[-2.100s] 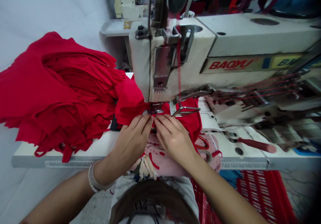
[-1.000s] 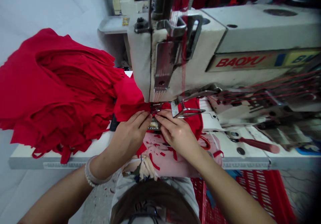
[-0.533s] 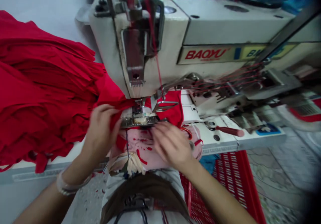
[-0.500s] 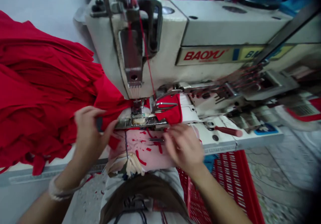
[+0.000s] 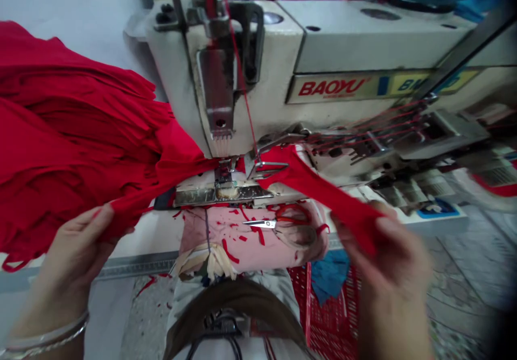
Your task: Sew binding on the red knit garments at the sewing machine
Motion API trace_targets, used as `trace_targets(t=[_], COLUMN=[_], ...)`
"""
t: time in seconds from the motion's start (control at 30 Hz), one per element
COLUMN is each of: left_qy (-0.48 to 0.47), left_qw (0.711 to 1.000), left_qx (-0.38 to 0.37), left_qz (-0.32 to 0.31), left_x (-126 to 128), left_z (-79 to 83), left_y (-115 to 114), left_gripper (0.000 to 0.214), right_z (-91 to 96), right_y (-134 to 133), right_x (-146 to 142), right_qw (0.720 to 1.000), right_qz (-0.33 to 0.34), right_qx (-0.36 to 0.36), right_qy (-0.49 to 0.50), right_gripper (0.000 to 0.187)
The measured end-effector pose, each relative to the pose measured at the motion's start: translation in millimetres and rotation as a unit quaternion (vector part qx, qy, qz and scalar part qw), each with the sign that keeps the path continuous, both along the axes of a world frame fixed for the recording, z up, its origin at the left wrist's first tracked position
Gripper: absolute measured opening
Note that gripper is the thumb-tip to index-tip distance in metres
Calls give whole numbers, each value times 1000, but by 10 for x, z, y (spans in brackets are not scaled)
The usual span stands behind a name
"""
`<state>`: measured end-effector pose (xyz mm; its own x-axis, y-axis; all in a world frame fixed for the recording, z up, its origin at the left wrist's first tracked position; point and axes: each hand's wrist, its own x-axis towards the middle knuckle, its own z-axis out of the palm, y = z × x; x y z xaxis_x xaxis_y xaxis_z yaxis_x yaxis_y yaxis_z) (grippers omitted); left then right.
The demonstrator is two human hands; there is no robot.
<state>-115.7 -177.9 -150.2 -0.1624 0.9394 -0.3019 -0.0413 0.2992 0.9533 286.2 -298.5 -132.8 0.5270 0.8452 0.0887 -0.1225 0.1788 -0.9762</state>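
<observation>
The left hand (image 5: pixel 68 258) and right hand (image 5: pixel 388 268) have now pulled wide apart, and the fingers (image 5: pixel 388 231) of both grasp the red cloth (image 5: pixel 323 193), stretching it tight beside the sewing machine (image 5: pixel 274 64).

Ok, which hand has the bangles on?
The left hand, with thin bangles at its wrist; the right hand, pinching the stretched red fabric, shows none.
</observation>
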Motion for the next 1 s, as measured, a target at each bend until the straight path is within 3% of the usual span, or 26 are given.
trace_targets(t=[0.07, 0.1, 0.17, 0.23, 0.27, 0.3, 0.33, 0.4, 0.5, 0.53, 0.6, 0.7, 0.87, 0.93, 1.0], left_qy=[-106, -145, -191, -190, -161, -102, -18, 198, 468, 526, 606, 661, 679, 668, 651], left_qw=[993, 985, 965, 946, 936, 926, 906, 818, 640, 600, 552, 519, 522, 528, 537], left_qx=[49, 93, 181, 257, 295, 331, 373, 460, 529, 524, 491, 451, 434, 440, 446], left_qz=[27, 25, -3, -60, -101, -150, -202, -282, -302, -296, -296, -302, -279, -285, -298], left_x=[57, 145, 421, 754, 907, 1035, 1132, 1229, 1226, 1218, 1219, 1264, 1337, 1348, 1350], left_z=[140, 224, 387, 493, 509, 498, 461, 333, 142, 111, 107, 180, 206, 179, 155], left_y=[43, 67, 102, 111, 111, 112, 114, 120, 86, 54, -33, -167, -229, -218, -208], left_gripper=[33, 27, 20, 24, 25, 23, 19, 15, 24, 25, 29, 38, 39, 37, 35], right_z=[152, 171, 96, -72, -156, -224, -267, -276, -190, -168, -165, -234, -323, -339, -357], right_y=[102, 194, 429, 663, 755, 821, 859, 863, 774, 740, 685, 657, 696, 704, 700], right_x=[-145, -290, -652, -957, -1039, -1061, -1029, -854, -578, -532, -517, -618, -865, -944, -994], right_qw=[983, 956, 918, 754, 696, 667, 654, 632, 584, 576, 577, 607, 748, 748, 713], right_qz=[-51, -71, -8, 111, 111, 121, 112, 82, 58, 58, 70, 90, 46, 35, 29], right_qx=[103, 125, 177, 281, 306, 287, 263, 192, 121, 119, 147, 193, 168, 163, 162], right_qy=[-140, -254, -354, -583, -640, -677, -700, -747, -801, -807, -800, -766, -641, -642, -681], right_gripper=[12, 10, 19, 23, 21, 21, 22, 29, 41, 40, 34, 28, 23, 25, 28])
